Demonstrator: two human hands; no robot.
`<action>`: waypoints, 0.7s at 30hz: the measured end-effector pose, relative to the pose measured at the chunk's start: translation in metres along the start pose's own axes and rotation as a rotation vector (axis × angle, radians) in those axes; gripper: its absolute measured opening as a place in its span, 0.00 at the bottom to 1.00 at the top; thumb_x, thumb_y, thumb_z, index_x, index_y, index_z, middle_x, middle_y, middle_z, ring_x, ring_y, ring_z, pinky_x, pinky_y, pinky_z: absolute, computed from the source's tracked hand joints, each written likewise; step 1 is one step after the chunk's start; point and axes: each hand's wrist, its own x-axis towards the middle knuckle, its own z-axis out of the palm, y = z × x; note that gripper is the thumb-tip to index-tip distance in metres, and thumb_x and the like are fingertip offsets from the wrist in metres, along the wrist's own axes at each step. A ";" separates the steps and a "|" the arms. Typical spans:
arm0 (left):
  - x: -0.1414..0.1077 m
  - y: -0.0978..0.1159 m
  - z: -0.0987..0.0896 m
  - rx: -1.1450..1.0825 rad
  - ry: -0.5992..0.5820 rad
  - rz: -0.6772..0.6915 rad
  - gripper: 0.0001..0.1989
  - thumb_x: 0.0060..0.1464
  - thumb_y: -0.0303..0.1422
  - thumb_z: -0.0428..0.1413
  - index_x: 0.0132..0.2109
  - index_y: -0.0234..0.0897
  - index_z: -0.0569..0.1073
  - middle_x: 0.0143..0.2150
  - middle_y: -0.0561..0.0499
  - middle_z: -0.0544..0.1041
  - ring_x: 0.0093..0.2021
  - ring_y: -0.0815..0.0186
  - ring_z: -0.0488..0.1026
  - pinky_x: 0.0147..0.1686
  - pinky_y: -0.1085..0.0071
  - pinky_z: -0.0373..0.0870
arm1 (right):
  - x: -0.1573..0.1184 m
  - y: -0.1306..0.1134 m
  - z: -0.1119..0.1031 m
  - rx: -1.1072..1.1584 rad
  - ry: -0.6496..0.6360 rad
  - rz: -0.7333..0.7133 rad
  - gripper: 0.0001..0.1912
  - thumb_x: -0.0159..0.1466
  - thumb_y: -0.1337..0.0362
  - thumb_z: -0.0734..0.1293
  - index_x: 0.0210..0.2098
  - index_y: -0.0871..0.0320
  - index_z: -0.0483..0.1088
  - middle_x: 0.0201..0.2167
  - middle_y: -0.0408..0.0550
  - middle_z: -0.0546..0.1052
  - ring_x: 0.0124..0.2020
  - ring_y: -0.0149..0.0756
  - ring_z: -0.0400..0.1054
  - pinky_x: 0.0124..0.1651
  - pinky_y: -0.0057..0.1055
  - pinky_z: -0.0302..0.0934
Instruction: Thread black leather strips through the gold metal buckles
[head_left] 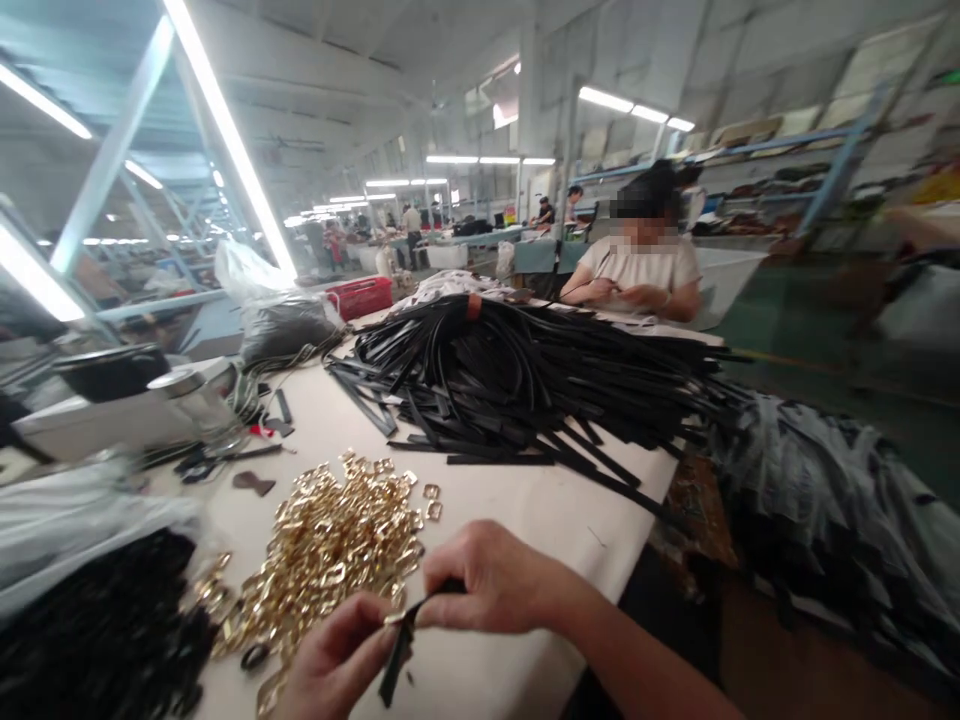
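Note:
Low at the front of the table, my two hands meet over one black strap (394, 664). My left hand (337, 650) is closed, pinching a gold buckle (395, 619) with the strap passing at it. Whether the strap runs fully through the buckle I cannot tell. My right hand (487, 580) is closed around the strap's other part, thumb and fingers pressed together. Just beyond my left hand lies a heap of gold buckles (337, 540). A large pile of black straps (495, 370) covers the far part of the table.
A bag of small black pieces (97, 620) sits at the left. Behind it stand a glass jar (196, 405) and a grey sack (289, 325). A co-worker (637, 260) sits across the table. Plastic-wrapped black material (817, 500) lies beyond the right table edge.

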 end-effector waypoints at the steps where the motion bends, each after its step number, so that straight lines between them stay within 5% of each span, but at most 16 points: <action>1: 0.001 0.001 -0.001 0.050 -0.032 0.012 0.19 0.40 0.46 0.70 0.27 0.35 0.76 0.22 0.50 0.74 0.25 0.66 0.68 0.26 0.72 0.65 | 0.001 0.002 0.000 -0.037 0.015 -0.016 0.10 0.63 0.59 0.70 0.29 0.59 0.74 0.22 0.37 0.71 0.24 0.24 0.63 0.28 0.22 0.49; 6: 0.003 0.002 -0.002 0.317 -0.050 0.070 0.13 0.50 0.40 0.63 0.28 0.34 0.75 0.23 0.52 0.70 0.24 0.69 0.64 0.24 0.74 0.61 | 0.009 0.011 0.008 -0.231 0.075 -0.053 0.10 0.64 0.63 0.69 0.27 0.57 0.71 0.25 0.41 0.74 0.27 0.30 0.64 0.30 0.27 0.50; 11: 0.008 0.001 0.000 -0.054 0.055 0.012 0.13 0.46 0.39 0.65 0.28 0.35 0.73 0.22 0.51 0.74 0.24 0.67 0.68 0.28 0.71 0.64 | 0.017 0.012 0.017 -0.210 0.419 -0.114 0.08 0.67 0.64 0.64 0.33 0.58 0.72 0.35 0.49 0.76 0.39 0.38 0.68 0.44 0.33 0.59; 16: 0.008 0.005 0.002 -0.344 0.068 0.045 0.09 0.46 0.34 0.66 0.29 0.34 0.75 0.24 0.52 0.75 0.24 0.71 0.66 0.28 0.74 0.61 | 0.018 0.001 0.029 0.114 0.197 -0.048 0.06 0.64 0.59 0.70 0.35 0.55 0.74 0.33 0.43 0.76 0.36 0.35 0.69 0.39 0.29 0.60; 21: 0.008 0.005 0.004 -0.361 0.103 0.047 0.09 0.46 0.35 0.67 0.31 0.32 0.79 0.30 0.48 0.78 0.25 0.71 0.65 0.27 0.73 0.60 | 0.023 0.001 0.049 0.366 0.278 0.010 0.08 0.67 0.58 0.66 0.40 0.54 0.75 0.39 0.46 0.77 0.42 0.38 0.71 0.47 0.32 0.64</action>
